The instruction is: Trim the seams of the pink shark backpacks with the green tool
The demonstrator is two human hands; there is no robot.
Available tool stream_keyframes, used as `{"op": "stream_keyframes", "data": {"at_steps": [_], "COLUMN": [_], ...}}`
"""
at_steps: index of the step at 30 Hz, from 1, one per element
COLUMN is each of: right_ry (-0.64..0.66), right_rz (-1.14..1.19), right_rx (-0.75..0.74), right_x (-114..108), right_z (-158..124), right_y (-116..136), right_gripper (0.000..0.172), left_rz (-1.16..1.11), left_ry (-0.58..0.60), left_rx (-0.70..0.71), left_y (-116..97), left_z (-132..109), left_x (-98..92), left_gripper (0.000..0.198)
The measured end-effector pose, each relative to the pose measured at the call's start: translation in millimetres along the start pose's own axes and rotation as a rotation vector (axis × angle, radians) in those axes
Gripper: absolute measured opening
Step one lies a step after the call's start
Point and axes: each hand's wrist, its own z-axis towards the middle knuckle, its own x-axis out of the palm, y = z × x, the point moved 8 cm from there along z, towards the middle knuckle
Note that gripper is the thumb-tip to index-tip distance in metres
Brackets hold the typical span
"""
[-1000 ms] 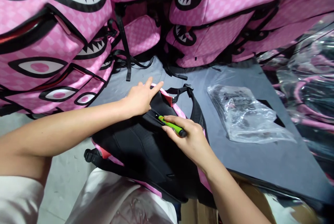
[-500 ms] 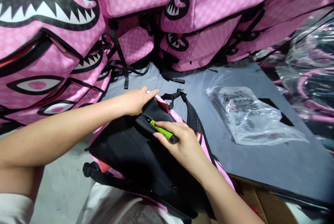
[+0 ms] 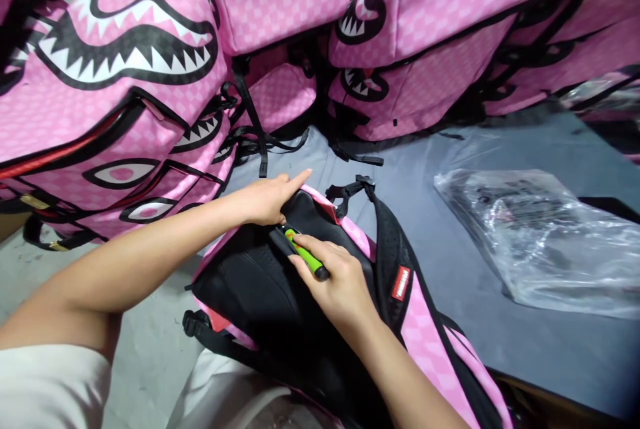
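A pink checkered backpack lies with its black padded back panel facing up, partly on the table and partly over my lap. My left hand grips the panel near its bottom edge, one finger stretched out over the pink trim. In my right hand is a slim green tool with a black end. Its narrow tip points at the black fabric just beside my left fingers; I cannot make out what kind of tool it is. A black shoulder strap with a red label curves along the right side.
Pink backpacks with shark-mouth prints are piled at the left and along the back. A clear plastic bag lies on the grey table to the right. Loose black straps hang down at the back. Grey floor shows at lower left.
The view has shifted, so most things sit further right. The tool's tip and my right hand have come closer to my left fingers. Both hands keep their hold.
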Motion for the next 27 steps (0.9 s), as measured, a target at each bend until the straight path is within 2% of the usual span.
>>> {"op": "stream_keyframes", "data": {"at_steps": [5,17,27], "right_ry": [-0.022,-0.029,-0.064], "right_rz": [-0.03,0.138,0.171], "right_rx": [0.047,0.134,0.177], "right_x": [1.7,4.6,3.5], "right_z": [0.8,0.6,1.1], "right_y": [-2.9,-8.0,-12.6], "right_gripper": [0.021,0.024,0.025], "left_rz": [0.023,0.022,0.045], "left_ry": [0.014,0.026,0.028], "left_rx": [-0.016,-0.023,-0.026], "left_y": [-3.3,-5.4,-6.6], "left_z": [1.4,1.2,3.9], "left_x": [-1.3,-2.8,-1.9], "left_gripper": [0.108,0.102,0.1]}}
